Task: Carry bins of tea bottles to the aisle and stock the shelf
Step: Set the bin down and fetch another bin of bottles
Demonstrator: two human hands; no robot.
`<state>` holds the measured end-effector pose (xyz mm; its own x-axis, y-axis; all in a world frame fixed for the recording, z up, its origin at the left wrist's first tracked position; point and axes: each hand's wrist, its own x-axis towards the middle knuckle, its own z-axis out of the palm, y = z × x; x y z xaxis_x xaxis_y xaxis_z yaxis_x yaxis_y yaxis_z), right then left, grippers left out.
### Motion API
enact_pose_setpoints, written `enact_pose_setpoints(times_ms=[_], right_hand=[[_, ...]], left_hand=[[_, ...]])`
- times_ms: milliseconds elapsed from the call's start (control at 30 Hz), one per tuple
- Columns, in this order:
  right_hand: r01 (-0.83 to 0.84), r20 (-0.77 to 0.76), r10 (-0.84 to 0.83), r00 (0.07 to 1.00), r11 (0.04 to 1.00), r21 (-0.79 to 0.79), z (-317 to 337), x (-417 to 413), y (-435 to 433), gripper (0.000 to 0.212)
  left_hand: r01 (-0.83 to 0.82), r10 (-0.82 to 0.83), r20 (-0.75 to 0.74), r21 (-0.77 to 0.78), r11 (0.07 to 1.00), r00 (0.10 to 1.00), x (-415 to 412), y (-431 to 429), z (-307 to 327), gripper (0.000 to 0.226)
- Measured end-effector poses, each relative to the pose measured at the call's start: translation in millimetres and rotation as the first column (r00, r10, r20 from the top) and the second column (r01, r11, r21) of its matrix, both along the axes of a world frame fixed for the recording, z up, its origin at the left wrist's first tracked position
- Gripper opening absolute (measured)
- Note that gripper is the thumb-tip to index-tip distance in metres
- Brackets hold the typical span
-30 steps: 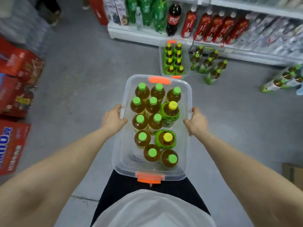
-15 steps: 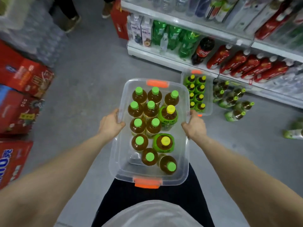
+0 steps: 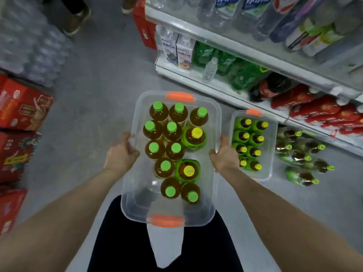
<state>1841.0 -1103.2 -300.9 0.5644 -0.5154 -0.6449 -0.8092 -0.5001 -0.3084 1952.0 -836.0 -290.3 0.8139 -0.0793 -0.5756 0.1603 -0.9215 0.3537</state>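
Clear bin (image 3: 140, 206) gripped at both rims — second bin (image 3: 264, 173) right, grey floor (image 3: 88, 114) left

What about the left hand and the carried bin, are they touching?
Touching. The head view shows the left hand gripping the carried bin at its left rim.

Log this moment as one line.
phase: carry; left hand: grips bin rim; right hand: grips bin rim; bottles: upright in bin; second bin: floor by shelf

We see a grey concrete floor (image 3: 94, 99), white shelving (image 3: 235, 48) along the right, and red cartons (image 3: 21, 107) stacked at left beside shrink-wrapped water packs (image 3: 29, 46).
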Motion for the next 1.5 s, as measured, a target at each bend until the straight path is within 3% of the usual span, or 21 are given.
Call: enact_pose_setpoints(times_ms=[433, 700, 1100, 1367, 1500], right_hand=[[0.078, -0.166, -0.083, 0.983, 0.996, -0.035, -244.2, 100.6, -35.6, 0.034], [0.148, -0.103, -0.151, 0.983, 0.988, -0.040, -353.4, 155.2, -39.1, 0.034], [0.147, -0.027, -0.150, 0.988, 0.985, -0.095, -401.6, 187.4, -31.5, 0.030], [0.181, -0.138, -0.178, 0.974, 0.983, 0.011, -395.4, 192.5, -39.9, 0.040], [0.118, -0.225, -0.095, 0.970, 0.989, 0.092, -380.7, 191.0, -47.8, 0.052]], left_hand=[[0.062, -0.074, -0.160, -0.077, 0.995, 0.984, 125.7, -41.9, -252.3, 0.048], [0.139, -0.143, -0.090, -0.049, 0.989, 0.986, 192.3, -52.5, -353.4, 0.048], [0.114, -0.114, -0.065, 0.001, 0.993, 0.991, 220.3, -59.2, -405.4, 0.045], [0.143, -0.146, -0.128, -0.031, 0.989, 0.981, 219.4, -61.2, -397.7, 0.054], [0.195, -0.181, -0.219, 0.044, 0.980, 0.959, 221.9, -67.0, -384.2, 0.050]])
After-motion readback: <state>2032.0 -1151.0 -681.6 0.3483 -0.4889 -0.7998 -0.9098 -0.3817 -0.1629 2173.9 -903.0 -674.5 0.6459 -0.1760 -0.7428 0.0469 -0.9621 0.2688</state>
